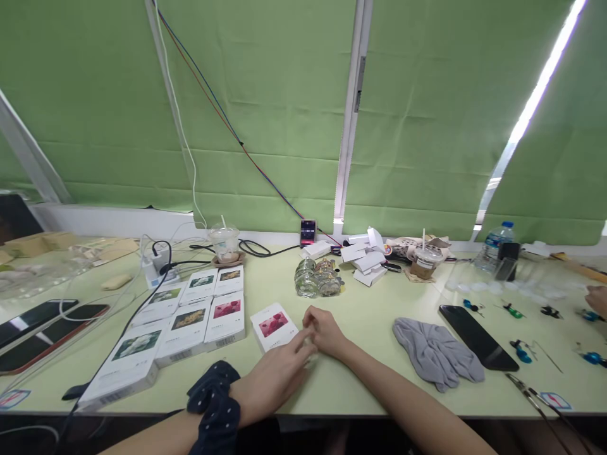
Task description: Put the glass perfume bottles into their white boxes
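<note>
My left hand, with a dark dotted scrunchie round its wrist, meets my right hand near the front of the table. The fingers of both are curled and pressed together; what they hold, if anything, is hidden. Just left of them lies a white box with a pink-red picture, its near edge partly behind my left hand. Farther left, several similar white boxes lie flat in rows. Behind my hands stand stacks of small clear glass jars.
Phones and a grey cloth lie to the right. Folded white card pieces and plastic drink cups stand at the back. Cables cross the left side. Another person's hand shows at the right edge.
</note>
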`<move>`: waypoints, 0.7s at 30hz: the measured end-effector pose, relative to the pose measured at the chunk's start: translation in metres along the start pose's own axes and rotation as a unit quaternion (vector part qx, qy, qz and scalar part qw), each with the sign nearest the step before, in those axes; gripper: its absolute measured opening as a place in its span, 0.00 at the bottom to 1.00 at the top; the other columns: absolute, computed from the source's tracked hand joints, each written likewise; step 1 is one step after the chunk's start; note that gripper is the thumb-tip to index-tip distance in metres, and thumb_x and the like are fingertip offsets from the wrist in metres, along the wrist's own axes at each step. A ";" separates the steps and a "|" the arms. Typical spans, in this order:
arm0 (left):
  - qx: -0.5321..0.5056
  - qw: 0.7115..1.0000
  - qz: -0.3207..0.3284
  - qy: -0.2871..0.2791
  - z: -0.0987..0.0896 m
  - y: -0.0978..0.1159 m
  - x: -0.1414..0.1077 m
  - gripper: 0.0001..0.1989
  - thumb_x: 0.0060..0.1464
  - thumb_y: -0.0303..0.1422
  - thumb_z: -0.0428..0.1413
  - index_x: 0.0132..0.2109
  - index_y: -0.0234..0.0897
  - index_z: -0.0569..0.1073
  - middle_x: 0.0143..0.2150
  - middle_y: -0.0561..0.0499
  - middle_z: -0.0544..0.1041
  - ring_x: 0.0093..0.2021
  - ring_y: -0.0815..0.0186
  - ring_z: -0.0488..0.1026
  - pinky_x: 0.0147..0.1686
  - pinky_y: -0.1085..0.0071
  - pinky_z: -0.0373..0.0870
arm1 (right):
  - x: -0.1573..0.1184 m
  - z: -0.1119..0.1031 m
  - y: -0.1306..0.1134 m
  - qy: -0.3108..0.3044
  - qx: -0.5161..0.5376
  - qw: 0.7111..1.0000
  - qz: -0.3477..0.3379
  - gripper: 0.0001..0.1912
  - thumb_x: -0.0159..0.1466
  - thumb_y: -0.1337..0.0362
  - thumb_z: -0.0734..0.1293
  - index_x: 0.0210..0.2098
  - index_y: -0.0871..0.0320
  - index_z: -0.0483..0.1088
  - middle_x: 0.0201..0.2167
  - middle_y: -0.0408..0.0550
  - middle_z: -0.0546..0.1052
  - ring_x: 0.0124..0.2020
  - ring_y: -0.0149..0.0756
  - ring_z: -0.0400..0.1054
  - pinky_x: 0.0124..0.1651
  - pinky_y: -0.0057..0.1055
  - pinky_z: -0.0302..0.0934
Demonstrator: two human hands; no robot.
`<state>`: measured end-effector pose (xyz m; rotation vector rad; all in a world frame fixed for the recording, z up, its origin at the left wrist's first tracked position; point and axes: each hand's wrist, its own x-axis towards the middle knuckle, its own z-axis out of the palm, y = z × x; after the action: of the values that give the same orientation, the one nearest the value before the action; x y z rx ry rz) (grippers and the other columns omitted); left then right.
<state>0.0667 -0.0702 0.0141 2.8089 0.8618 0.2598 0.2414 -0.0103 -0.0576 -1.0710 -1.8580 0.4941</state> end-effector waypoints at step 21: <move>-0.121 0.981 -0.144 -0.043 0.005 -0.077 -0.022 0.43 0.48 0.34 0.61 0.67 0.47 0.49 0.70 0.42 0.44 0.66 0.50 0.52 0.62 0.57 0.54 | 0.002 -0.033 -0.018 -0.269 0.214 0.939 -0.030 0.35 0.46 0.56 0.77 0.53 0.47 0.68 0.61 0.48 0.59 0.62 0.44 0.53 0.53 0.35 0.61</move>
<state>0.0087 -0.0206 -0.0113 2.4166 1.1184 0.1826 0.2604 -0.0211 -0.0273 -0.6149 -2.0971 1.1861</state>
